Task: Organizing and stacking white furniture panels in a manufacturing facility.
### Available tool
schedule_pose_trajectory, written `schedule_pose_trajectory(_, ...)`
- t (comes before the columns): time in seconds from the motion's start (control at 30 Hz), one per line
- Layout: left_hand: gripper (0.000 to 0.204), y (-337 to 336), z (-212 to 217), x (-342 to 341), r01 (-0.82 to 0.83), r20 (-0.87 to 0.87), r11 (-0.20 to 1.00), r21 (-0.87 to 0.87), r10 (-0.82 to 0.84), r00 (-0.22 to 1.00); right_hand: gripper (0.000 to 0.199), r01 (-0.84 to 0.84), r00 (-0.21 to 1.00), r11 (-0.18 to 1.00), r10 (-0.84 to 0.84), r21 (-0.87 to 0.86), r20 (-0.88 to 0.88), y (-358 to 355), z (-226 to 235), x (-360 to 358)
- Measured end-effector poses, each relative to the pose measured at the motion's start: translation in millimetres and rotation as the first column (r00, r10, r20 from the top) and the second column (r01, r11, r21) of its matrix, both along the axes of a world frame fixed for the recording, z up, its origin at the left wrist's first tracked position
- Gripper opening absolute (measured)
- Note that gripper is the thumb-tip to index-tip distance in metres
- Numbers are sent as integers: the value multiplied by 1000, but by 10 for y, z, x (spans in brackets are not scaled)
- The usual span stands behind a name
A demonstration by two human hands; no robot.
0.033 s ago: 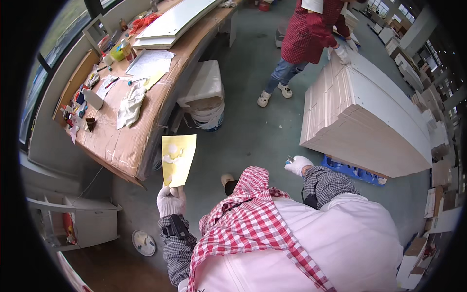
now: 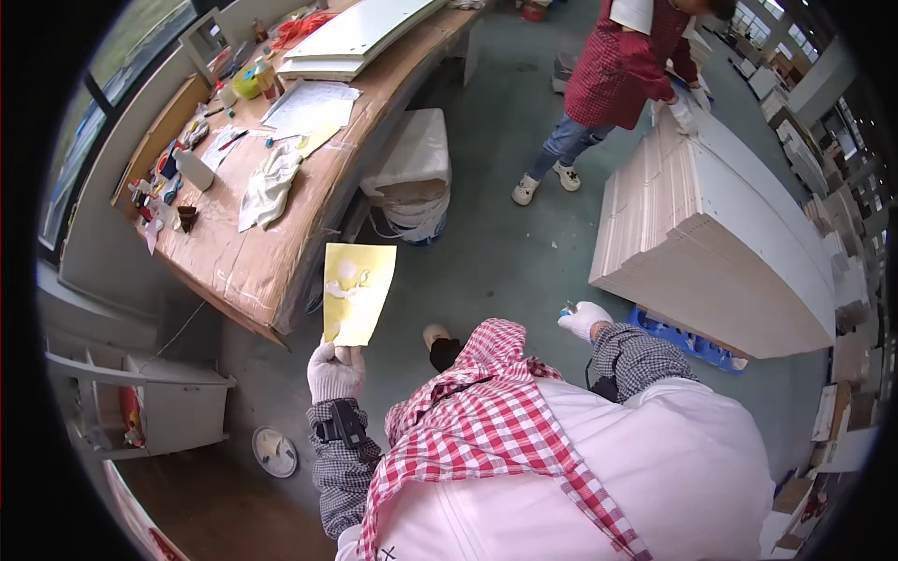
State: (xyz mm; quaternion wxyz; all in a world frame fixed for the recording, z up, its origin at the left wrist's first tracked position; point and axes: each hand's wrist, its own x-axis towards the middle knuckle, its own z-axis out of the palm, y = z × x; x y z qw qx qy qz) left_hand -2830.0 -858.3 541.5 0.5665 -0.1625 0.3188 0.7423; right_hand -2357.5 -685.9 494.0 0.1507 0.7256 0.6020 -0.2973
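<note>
My left hand [image 2: 337,374], in a white knitted glove, pinches the lower edge of a yellow sheet [image 2: 370,311]. Several white, paste-like dabs lie on the sheet's upper half. The sheet is held up beside the front corner of the workbench [image 2: 224,266], apart from it. Out to the right, my right hand [image 2: 589,321], gloved too, is closed round a small tool [image 2: 567,309] with a metallic tip and a bit of blue. Most of that tool is hidden in the glove, so its kind cannot be made out.
A co-worker [image 2: 617,79] stands with a gloved hand on a tall stack of pale panels [image 2: 669,210], beneath which is a blue pallet [image 2: 687,338]. The workbench bears a white cloth [image 2: 271,187], a white bottle [image 2: 195,170], papers and white boards [image 2: 360,37]. A round lid [image 2: 275,453] lies on the floor.
The surroundings have shifted slightly to the right in the picture. My left hand and the yellow sheet sit a little higher and further right. Both hands keep their hold.
</note>
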Motion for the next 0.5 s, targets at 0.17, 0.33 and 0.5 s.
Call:
schedule_pose_trajectory(0.17, 46, 475, 168, -540, -11, -8, 993, 115, 12, 1000, 50, 4, 1000, 1000, -3, 20, -25, 458, -468, -466)
schedule_pose_trajectory(0.33, 52, 343, -93, -1381, -165, 80, 946, 278, 148, 986, 46, -116, 991, 993, 116, 3, -62, 1163, -585, -1471)
schedule_pose_trajectory(0.5, 44, 577, 292, -2080, -296, -38, 954, 50, 298, 954, 35, -92, 967, 990, 113, 103, -229, 1606, -637, -2215)
